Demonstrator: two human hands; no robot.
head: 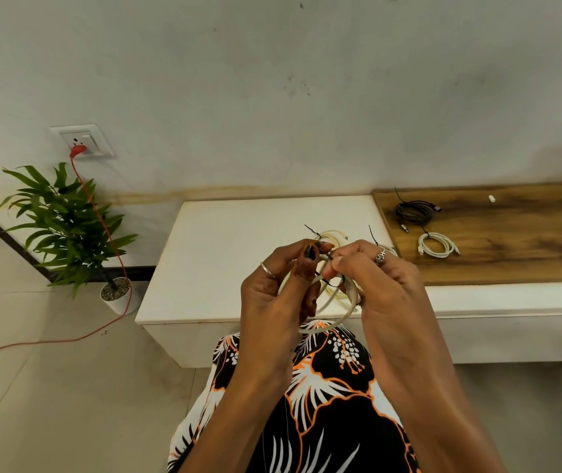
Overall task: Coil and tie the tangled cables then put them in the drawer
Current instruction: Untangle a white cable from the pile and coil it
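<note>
Low against a scuffed wall (272, 80), a smooth white cabinet (225, 240) abuts grainy wood (511, 240); left hand (272, 295) and right hand (375, 285) pinch a thin black tie (328, 283) round a looped cream cable (327, 322)

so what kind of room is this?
Probably a home or small office room, not a workshop. Plain wall with a wall socket, a potted plant on the tiled floor, and a low white cabinet with a wood-topped section holding coiled cables.
</note>
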